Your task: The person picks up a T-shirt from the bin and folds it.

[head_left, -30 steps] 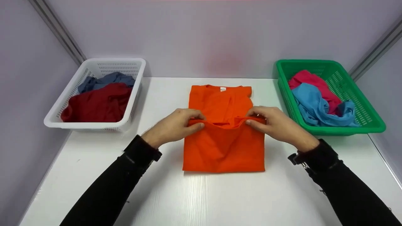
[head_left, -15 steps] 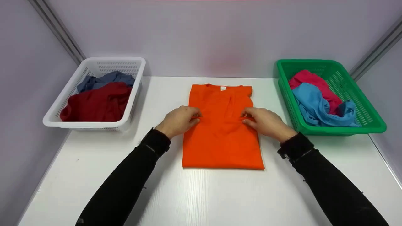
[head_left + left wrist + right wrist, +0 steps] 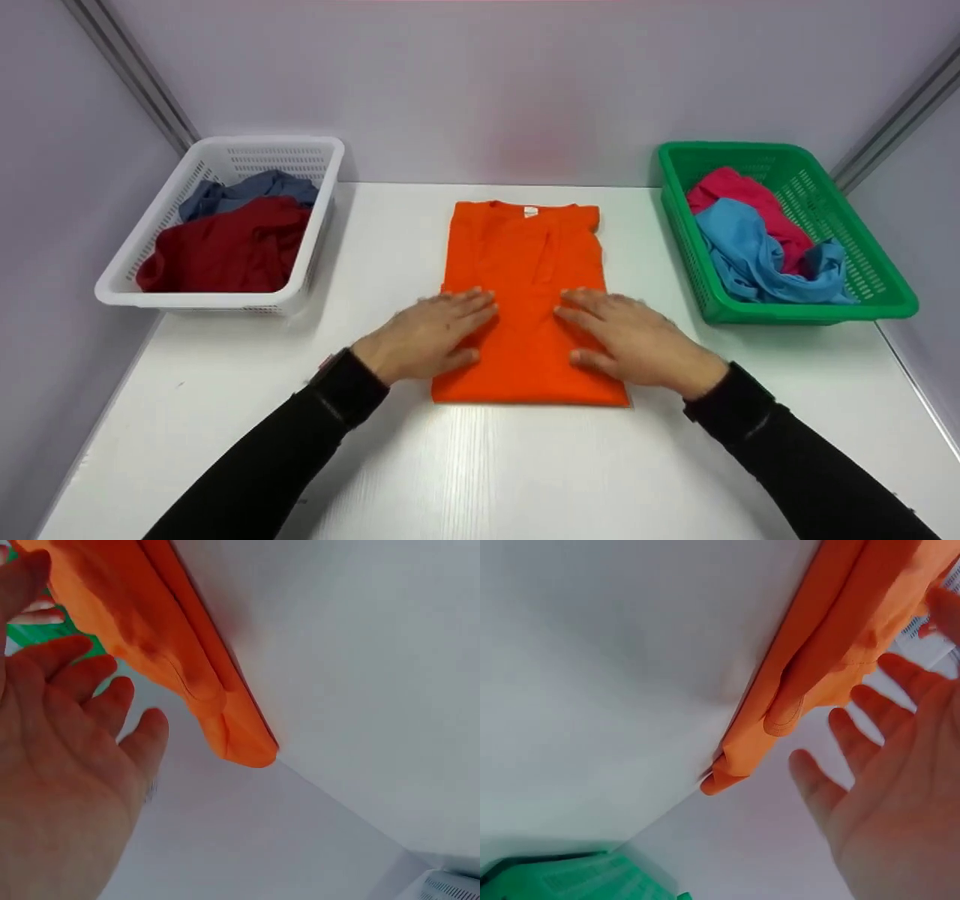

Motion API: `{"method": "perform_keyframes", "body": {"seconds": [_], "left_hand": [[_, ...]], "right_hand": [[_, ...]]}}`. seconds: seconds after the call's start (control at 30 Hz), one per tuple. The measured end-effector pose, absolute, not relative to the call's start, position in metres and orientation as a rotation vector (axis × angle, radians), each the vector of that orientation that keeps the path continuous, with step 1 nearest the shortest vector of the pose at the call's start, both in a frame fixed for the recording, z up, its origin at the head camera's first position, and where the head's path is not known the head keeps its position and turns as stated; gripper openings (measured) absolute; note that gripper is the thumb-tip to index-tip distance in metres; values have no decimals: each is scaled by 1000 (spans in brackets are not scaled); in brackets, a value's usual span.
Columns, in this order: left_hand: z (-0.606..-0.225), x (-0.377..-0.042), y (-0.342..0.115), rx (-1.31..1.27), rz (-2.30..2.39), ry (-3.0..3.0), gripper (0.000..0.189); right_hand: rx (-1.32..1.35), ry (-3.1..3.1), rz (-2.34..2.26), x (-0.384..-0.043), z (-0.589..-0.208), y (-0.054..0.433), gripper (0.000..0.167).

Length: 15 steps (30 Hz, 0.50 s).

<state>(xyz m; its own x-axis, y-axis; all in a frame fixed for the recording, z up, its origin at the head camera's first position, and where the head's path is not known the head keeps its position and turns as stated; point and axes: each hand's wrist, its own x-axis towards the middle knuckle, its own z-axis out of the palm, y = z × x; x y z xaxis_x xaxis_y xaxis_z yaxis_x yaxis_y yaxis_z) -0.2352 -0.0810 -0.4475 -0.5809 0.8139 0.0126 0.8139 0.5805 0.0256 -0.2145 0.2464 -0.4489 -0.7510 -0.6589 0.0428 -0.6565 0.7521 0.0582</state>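
An orange shirt (image 3: 525,255) lies folded on the white table, its collar and pale label toward the back wall. Over its lower left part is my left hand (image 3: 429,334), with fingers extended and spread. On the other side my right hand (image 3: 634,339) reaches across the lower right part in the same way. Neither hand grips the cloth. In the left wrist view a gap shows between the left fingertips and the folded layers of the shirt (image 3: 150,622). The right wrist view has the right fingers spread beside the shirt's layered edge (image 3: 810,667).
A white basket (image 3: 196,300) at the back left holds dark red (image 3: 225,251) and grey-blue (image 3: 251,191) garments. At the back right, a green basket (image 3: 806,313) contains pink (image 3: 750,202) and light blue (image 3: 739,240) ones. Pale walls stand behind and at both sides.
Both hands have let go of the shirt's folded edge, which now lies flat. The fingers have straightened, and the hands have come down toward the shirt's near end.
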Motion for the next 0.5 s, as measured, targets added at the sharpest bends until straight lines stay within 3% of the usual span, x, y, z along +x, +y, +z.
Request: {"method": "perform_keyframes", "body": {"seconds": [0.23, 0.5], "left_hand": [[-459, -202, -102, 1501, -14, 2613, 82], [-465, -196, -109, 1505, -63, 2630, 60]], "right_hand": [[1272, -2928, -103, -181, -460, 256, 89], [1294, -2924, -135, -174, -465, 260, 69]]}}
